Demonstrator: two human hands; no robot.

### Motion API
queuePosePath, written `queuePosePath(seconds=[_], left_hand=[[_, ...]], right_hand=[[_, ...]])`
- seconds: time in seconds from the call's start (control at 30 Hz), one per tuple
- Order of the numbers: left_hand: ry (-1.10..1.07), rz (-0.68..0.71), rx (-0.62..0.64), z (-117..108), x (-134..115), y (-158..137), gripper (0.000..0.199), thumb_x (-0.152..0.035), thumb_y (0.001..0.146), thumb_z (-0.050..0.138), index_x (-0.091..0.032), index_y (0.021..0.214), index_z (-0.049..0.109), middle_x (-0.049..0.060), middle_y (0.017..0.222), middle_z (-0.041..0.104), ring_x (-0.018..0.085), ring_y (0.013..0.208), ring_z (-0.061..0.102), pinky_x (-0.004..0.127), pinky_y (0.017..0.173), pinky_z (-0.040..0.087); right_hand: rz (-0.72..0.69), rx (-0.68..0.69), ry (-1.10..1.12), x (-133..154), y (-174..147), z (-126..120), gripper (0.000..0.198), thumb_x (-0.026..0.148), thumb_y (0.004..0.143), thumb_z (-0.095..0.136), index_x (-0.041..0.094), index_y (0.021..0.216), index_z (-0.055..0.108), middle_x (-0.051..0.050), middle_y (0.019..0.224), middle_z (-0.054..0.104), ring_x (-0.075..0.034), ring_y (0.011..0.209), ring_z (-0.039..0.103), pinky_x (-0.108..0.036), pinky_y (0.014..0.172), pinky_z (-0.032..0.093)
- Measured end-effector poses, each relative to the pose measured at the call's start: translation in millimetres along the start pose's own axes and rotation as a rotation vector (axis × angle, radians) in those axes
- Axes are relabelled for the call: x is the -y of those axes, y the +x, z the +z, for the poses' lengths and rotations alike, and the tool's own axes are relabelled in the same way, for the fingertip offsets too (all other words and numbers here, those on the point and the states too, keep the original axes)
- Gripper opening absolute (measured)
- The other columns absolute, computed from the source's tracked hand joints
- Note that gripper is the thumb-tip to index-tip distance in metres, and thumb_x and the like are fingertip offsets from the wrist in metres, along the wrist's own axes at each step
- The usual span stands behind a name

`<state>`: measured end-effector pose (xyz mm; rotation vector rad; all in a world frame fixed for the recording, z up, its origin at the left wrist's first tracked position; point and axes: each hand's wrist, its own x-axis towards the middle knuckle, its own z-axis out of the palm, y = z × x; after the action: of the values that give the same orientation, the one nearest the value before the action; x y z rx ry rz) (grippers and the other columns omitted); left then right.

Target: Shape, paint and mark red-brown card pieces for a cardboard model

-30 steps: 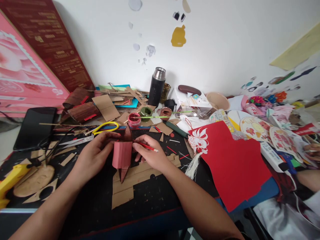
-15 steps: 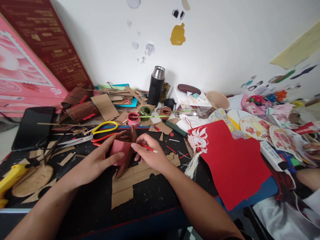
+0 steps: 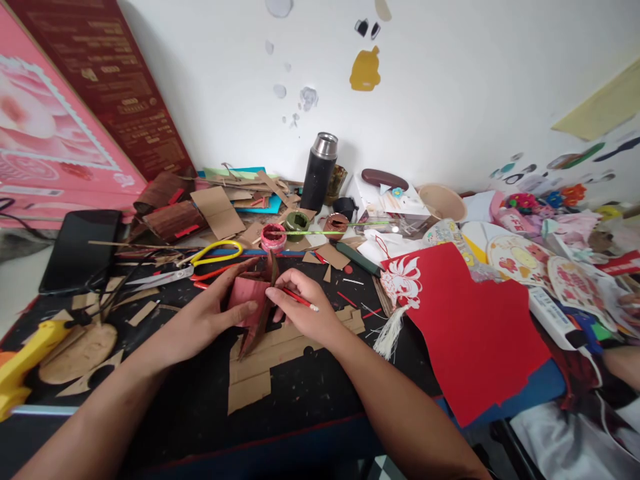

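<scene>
My left hand (image 3: 217, 307) is wrapped round a small red-painted cardboard piece (image 3: 249, 293), its thumb across the front. A brown, pointed flat panel stands along the right side of this piece. My right hand (image 3: 305, 303) has a red pencil (image 3: 299, 298) between its fingers, the pale end pointing right, while its fingertips touch the panel's edge. The pencil's other end is hidden behind the hand. Beneath both hands lies a cut strip of brown cardboard (image 3: 295, 348) on the black table (image 3: 200, 413).
Scissors (image 3: 175, 275) and a yellow glue gun (image 3: 35, 353) lie left, near a dark phone (image 3: 80, 250). Behind stand paint jars (image 3: 273, 237) and a black flask (image 3: 319, 173). Red felt (image 3: 480, 320) covers the right side, where another person's arm (image 3: 620, 363) shows.
The whole view has shifted slightly, so things appear a little further right. Both hands keep nearly the same hold on the cardboard piece and the pencil.
</scene>
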<state>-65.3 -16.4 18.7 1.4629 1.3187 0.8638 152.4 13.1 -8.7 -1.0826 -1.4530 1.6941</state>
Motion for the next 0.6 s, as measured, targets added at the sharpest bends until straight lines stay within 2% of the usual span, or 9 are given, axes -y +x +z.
queuePosePath(seconds=[0.13, 0.33, 0.43, 0.6], left_hand=[[0.032, -0.004, -0.047, -1, -3, 1, 0.074, -0.061, 0.087, 0.078, -0.027, 0.151, 0.064, 0.011, 0.151, 0.073, 0.038, 0.144, 0.064, 0.053, 0.122, 0.05], [-0.165, -0.073, -0.062, -11, -2, 1, 0.083, -0.057, 0.084, 0.082, -0.025, 0.157, 0.059, 0.012, 0.162, 0.064, 0.038, 0.15, 0.059, 0.048, 0.126, 0.047], [-0.16, -0.066, -0.101, -14, -2, 0, 0.083, -0.056, 0.081, 0.085, -0.027, 0.154, 0.062, 0.01, 0.165, 0.061, 0.038, 0.154, 0.055, 0.047, 0.128, 0.044], [-0.139, -0.116, -0.032, -14, -2, -1, 0.089, -0.058, 0.077, 0.087, -0.028, 0.157, 0.061, 0.011, 0.164, 0.062, 0.04, 0.152, 0.056, 0.052, 0.127, 0.045]], right_hand=[[-0.018, 0.01, 0.014, 2, -1, 1, 0.029, 0.049, 0.098, 0.073, 0.024, 0.099, 0.059, 0.004, 0.084, 0.067, -0.011, 0.057, 0.068, -0.02, 0.047, 0.049], [-0.042, 0.008, 0.05, 8, -3, -1, 0.029, 0.049, 0.098, 0.073, 0.023, 0.106, 0.064, 0.001, 0.09, 0.07, -0.01, 0.059, 0.069, -0.02, 0.049, 0.049], [-0.028, -0.023, 0.07, 11, -2, -3, 0.032, 0.052, 0.098, 0.072, 0.023, 0.107, 0.064, 0.0, 0.092, 0.07, -0.01, 0.059, 0.069, -0.02, 0.049, 0.05], [-0.023, -0.027, 0.123, 13, -1, -2, 0.037, 0.056, 0.095, 0.075, 0.024, 0.11, 0.064, 0.0, 0.098, 0.07, -0.01, 0.059, 0.068, -0.02, 0.047, 0.051]])
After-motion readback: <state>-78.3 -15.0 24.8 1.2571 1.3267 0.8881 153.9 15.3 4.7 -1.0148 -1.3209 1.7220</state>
